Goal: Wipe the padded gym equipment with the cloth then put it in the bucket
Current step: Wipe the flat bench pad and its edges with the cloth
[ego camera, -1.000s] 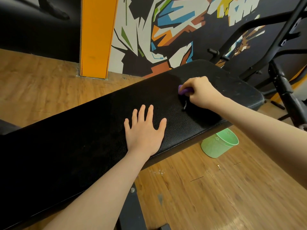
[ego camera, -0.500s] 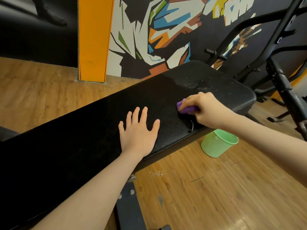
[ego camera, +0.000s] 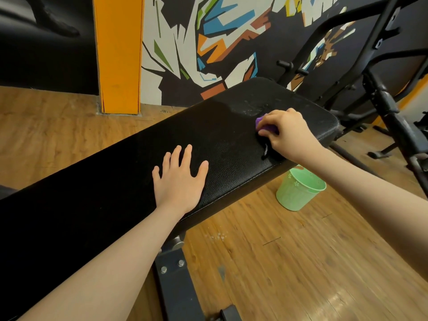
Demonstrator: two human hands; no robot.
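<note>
A long black padded bench of grained leatherette [ego camera: 129, 172], serving here as the desk, runs across the view from 8 o'clock up toward 2 o'clock. The left hand [ego camera: 178, 179] lies flat on the pad near the middle of the picture, fingers straight and spread, palm down, grasping nothing. At about 2 o'clock from it, near the far end of the pad, the right hand [ego camera: 287, 133] is curled over a small bunched purple cloth [ego camera: 264, 125], pinching it between fingers and thumb and pressing it against the leatherette; only the cloth's left edge shows past the fingers. Just beyond the cloth, toward 12 o'clock, the pad carries pale smeary marks [ego camera: 251, 105]. A short dark and white scrap [ego camera: 265, 150] hangs below the right hand on the pad; what it is cannot be told.

On the wooden plank floor [ego camera: 289, 262], at 4 o'clock from the right hand and partly hidden under the bench's near edge and the right forearm, stands a small pale green bucket with a flower pattern [ego camera: 298, 193], tilted in the wide-angle view, its mouth open. A dark metal bench leg with bolts [ego camera: 176, 281] drops toward 6 o'clock. Behind, at 11 o'clock, an orange pillar [ego camera: 118, 54] meets the floor, and beside it a wall mural of angular white, blue, orange and green shapes [ego camera: 208, 42] fills the top. A black tubular metal gym frame [ego camera: 382, 93] stands at 2 o'clock.
</note>
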